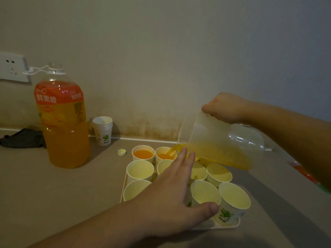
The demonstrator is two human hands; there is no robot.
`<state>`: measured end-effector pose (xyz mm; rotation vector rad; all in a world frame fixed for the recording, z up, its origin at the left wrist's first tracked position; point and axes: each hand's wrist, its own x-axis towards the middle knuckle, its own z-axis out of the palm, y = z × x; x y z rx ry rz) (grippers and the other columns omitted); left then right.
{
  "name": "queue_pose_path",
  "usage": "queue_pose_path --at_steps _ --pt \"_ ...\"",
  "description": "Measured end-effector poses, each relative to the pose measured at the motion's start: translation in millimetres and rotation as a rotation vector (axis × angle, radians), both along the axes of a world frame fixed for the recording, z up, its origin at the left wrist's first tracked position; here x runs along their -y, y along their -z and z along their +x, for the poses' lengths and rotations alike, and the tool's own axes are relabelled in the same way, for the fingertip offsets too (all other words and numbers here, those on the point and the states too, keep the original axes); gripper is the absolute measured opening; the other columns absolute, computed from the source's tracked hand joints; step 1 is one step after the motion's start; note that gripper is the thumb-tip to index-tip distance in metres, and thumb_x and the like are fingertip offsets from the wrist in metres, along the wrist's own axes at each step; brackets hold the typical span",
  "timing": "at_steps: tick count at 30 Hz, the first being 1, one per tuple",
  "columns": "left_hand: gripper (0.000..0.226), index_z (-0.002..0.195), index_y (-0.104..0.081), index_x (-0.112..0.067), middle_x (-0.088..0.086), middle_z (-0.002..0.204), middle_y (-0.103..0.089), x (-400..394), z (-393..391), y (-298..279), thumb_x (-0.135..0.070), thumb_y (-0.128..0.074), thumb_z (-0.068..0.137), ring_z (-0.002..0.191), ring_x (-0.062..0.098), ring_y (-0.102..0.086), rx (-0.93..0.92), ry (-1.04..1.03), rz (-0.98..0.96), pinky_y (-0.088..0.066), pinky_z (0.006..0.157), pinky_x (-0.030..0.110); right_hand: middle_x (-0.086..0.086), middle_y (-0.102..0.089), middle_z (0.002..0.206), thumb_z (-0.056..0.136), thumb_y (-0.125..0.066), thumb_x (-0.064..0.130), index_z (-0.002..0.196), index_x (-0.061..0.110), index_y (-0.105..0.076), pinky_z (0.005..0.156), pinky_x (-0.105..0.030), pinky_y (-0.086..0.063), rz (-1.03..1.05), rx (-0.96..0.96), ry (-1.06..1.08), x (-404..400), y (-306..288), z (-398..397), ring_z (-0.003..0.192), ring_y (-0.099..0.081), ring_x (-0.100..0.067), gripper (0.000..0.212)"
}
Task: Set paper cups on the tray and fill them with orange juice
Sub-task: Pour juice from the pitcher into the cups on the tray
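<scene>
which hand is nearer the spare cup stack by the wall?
Left. The left hand stretches open over the tray's cups, nearer the cup stack. The right hand grips the pitcher farther right.

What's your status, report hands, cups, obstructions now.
Right hand grips clear plastic pitcher, pouring into second white paper cup. Left hand open over tray cups. First cup filled. No obstruction.

Stained beige wall [161, 59], white socket [12, 68].
</scene>
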<state>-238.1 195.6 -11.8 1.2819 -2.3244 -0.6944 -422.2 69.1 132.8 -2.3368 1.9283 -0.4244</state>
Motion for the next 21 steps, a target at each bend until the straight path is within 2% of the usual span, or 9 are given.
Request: queue_pose_path --at_steps 5,9,14,17,21 --pt "0.114 0.153 0.025 -0.049 -0.035 0.151 0.041 -1.0 0.5 -1.1 -0.082 -0.056 0.079 0.149 -0.005 0.021 0.001 0.001 0.008 -0.008 0.128 0.038 -0.001 -0.053 0.073 0.097 -0.049 0.031 0.071 0.018 -0.054 0.057 -0.021 -0.04 0.007 0.011 0.008 -0.9 0.1 1.3 0.061 -0.047 -0.012 0.03" --pt "0.114 0.153 0.025 -0.049 -0.035 0.151 0.041 -1.2 0.6 -2.6 -0.081 -0.057 0.08 0.149 -0.004 0.019 0.005 0.0 0.014 -0.008 0.128 0.037 -0.006 -0.045 0.067 0.099 -0.047 0.024 0.066 0.01 -0.049 0.053 -0.024 -0.032 0.009 -0.026 -0.023 -7.5 -2.1 5.1 0.062 -0.042 -0.027 0.035" --pt "0.114 0.154 0.023 -0.048 -0.035 0.151 0.04 -1.0 2.0 -3.0 -0.08 -0.058 0.08 0.149 -0.005 0.019 -0.001 0.001 0.006 -0.008 0.127 0.036 -0.002 -0.052 0.072 0.096 -0.049 0.031 0.078 0.013 -0.057 0.057 -0.023 -0.04 0.016 0.038 0.019 -4.2 -1.8 4.2 0.06 -0.047 -0.014 0.027" --pt "0.114 0.154 0.023 -0.048 -0.034 0.152 0.04 -1.4 1.5 -4.0 -0.079 -0.059 0.081 0.149 -0.005 0.019 -0.003 -0.002 0.003 -0.008 0.127 0.035 -0.002 -0.053 0.072 0.096 -0.05 0.031 0.078 0.014 -0.058 0.058 -0.023 -0.04 0.015 0.044 0.025 -3.4 -1.5 3.9 0.061 -0.047 -0.015 0.026" --pt "0.114 0.154 0.023 -0.047 -0.033 0.152 0.04 -1.6 1.5 -3.4 -0.078 -0.059 0.081 0.149 -0.005 0.019 -0.005 -0.008 -0.009 -0.006 0.126 0.032 -0.008 -0.044 0.062 0.094 -0.052 0.025 0.068 0.006 -0.054 0.053 -0.029 -0.031 -0.016 0.064 -0.001 -5.6 -0.4 5.3 0.054 -0.038 -0.023 0.032"
